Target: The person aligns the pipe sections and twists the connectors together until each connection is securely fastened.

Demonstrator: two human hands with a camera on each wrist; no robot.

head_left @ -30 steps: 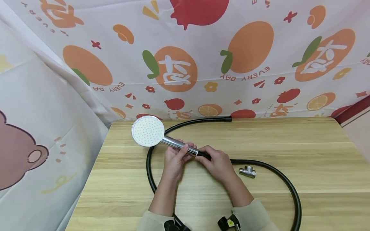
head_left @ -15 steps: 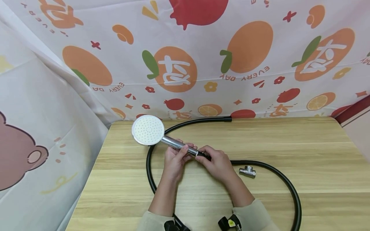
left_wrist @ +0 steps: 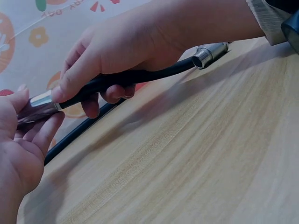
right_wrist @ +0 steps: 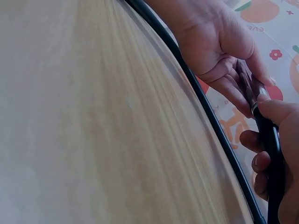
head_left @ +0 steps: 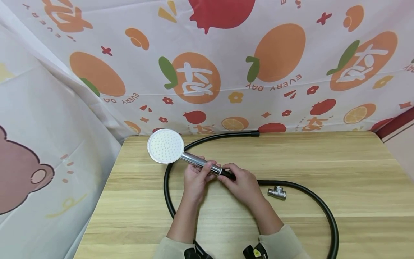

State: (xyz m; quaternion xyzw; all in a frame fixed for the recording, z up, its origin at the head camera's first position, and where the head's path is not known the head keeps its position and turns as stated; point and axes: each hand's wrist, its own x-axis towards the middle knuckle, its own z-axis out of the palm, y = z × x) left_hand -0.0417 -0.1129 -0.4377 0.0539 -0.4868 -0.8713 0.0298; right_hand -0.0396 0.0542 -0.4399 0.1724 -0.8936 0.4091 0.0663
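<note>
I see the left hand hold the chrome handle and the right hand grip the black hose at the handle's end, above the table. The handle seems light but slippery, the hose flexible, so I would hold it near its end.

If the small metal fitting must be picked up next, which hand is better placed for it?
Probably the right hand: the metal fitting lies near its wrist. The left hand is farther, gripping the shower handle. The right must first release the black hose.
</note>
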